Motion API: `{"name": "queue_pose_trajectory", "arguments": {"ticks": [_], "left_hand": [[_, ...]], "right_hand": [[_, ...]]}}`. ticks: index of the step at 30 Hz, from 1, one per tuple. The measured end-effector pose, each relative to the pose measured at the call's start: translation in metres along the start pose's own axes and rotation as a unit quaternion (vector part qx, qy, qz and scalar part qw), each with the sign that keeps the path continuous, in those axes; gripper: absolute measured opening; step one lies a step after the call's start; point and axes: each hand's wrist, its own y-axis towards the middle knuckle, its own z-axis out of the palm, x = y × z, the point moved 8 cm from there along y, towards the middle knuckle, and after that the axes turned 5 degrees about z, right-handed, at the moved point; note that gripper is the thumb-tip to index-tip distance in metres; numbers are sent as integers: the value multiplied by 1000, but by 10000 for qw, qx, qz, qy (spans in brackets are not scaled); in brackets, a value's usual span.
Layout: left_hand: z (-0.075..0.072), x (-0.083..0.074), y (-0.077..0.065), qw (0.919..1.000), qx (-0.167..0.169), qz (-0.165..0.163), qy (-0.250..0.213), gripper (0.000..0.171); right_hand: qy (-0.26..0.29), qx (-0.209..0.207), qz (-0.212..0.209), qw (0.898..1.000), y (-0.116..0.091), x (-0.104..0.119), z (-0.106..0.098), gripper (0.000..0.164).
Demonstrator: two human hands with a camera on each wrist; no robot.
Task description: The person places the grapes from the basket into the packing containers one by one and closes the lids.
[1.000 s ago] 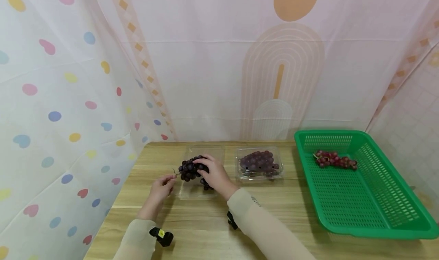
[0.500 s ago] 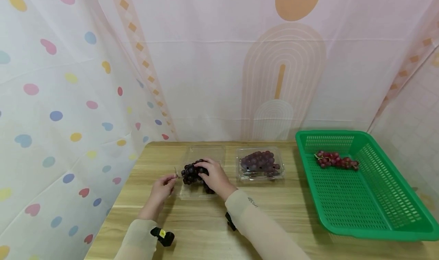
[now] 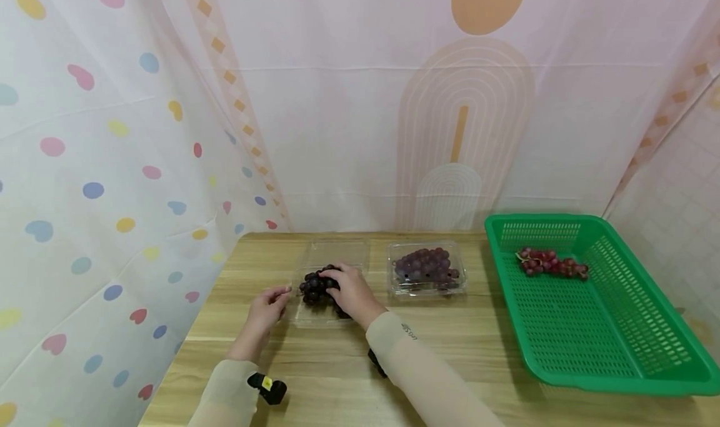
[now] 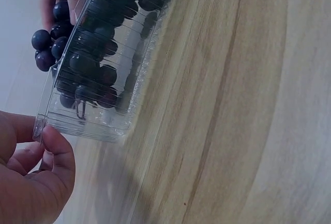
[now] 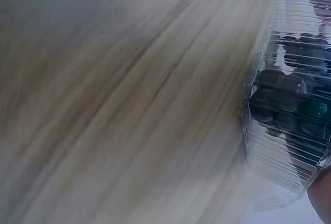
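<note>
A bunch of dark grapes [image 3: 315,289] lies in an open clear plastic clamshell box [image 3: 306,316] on the wooden table. My right hand [image 3: 357,297] reaches over it from the right, fingers bent round the grapes. At the box's left corner, my left hand [image 3: 264,314] pinches the thin rim between thumb and finger, plain in the left wrist view. There, the stem hangs inside the ribbed wall, and several grapes [image 4: 49,45] bulge above the rim. Through the box side in the right wrist view, dark grapes [image 5: 287,100] show, while most of the right hand is out of sight.
To the right stands a second clear box [image 3: 427,291], closed, with purple grapes [image 3: 422,264] inside. Farther right, a green basket [image 3: 509,314] holds a small bunch of red grapes [image 3: 551,263]. A patterned curtain [image 3: 337,133] hangs behind the wooden table [image 3: 315,377].
My right hand has lowered the dark grapes slightly into the box. The stem, raised near my left fingers before, has gone down inside. My left hand has barely moved.
</note>
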Motion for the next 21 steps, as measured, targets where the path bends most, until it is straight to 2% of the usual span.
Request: {"name": "queue_pose_trajectory", "arguments": {"ticks": [6,10,15,21], "left_hand": [[1,1,0,10000,39,-28,29,34],[1,2,1,10000,55,-41,28,34],[1,1,2,10000,60,5,-41,34],[2,0,2,9999,75,32,-112,34]], "right_hand": [[-1099,405,-39,9931,-4,4,5,44],[-1552,340,-81,9873,-5,6,4,42],[-1662,21,-262,9857,-7,11,-3,41],[-1689,258,-462,9842,-14,13,-4,43]]}}
